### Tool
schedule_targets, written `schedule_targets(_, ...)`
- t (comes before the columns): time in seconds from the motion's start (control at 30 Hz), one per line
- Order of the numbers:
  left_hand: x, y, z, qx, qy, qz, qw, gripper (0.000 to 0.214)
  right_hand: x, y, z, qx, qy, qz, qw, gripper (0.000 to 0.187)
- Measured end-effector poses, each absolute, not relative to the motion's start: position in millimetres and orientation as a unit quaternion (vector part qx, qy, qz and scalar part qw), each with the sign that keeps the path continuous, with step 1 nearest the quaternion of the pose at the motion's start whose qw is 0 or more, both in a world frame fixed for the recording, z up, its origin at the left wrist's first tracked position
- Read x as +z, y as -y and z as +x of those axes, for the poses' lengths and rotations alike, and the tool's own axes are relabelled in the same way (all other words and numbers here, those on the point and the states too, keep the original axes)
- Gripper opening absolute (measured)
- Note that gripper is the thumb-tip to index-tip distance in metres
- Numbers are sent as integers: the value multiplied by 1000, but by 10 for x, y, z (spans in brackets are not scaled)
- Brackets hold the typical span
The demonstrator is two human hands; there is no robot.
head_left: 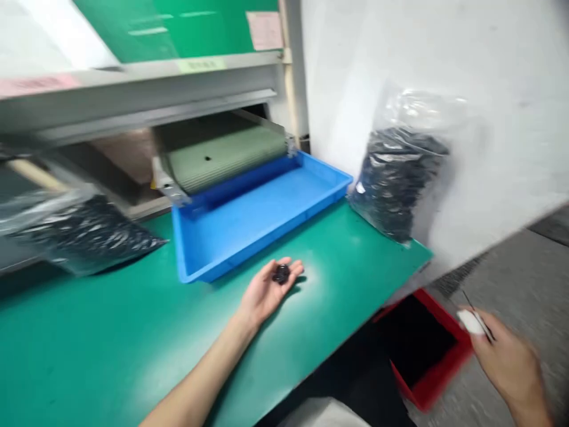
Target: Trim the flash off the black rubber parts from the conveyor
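Observation:
My left hand [260, 299] lies palm up over the green tabletop, just in front of the blue tray. Small glossy black parts [281, 273] rest on its half-curled fingers; their exact kind is too small to make out. Off the table's right edge, my right hand [511, 359] is closed on a thin dark pointed tool [479, 320]. Something white [471, 322] shows at its thumb, too blurred to name. The blue tray [262, 240] sits below the end of a green conveyor belt [231, 155], which carries one small black piece [207, 158].
A clear bag of black parts [395, 178] leans against the white wall at the right. Another such bag [89, 234] lies at the left. Below the table's right edge stands a red bin [438, 385] with a black inside. A metal shelf frame [146, 89] spans the back.

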State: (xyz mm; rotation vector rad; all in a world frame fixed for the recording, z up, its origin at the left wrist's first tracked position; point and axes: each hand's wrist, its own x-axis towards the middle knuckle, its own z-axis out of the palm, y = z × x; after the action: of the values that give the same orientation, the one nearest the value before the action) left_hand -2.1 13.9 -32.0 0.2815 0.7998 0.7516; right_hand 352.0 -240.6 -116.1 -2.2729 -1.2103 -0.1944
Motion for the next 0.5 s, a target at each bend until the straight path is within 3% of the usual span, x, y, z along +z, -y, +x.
schedule_targets(0.13, -373, -177, -100, 338, -330, 119, 873, 35, -736, 1886, 2966, -50, 610, -717, 334, 23)
schedule_targets(0.23, -409, -152, -129, 328, -292, 114, 891, 38, -345, 1396, 2364, 47, 692, -629, 352, 24)
schedule_targets(0.37, -463, -147, -147, 329, -275, 131, 894, 39, -86, 795, 1719, 164, 755, -564, 291, 32)
schedule_targets(0.5, -510, -168, -166, 336, -275, 144, 889, 38, -104, 459, 1380, 140, 785, -561, 222, 41)
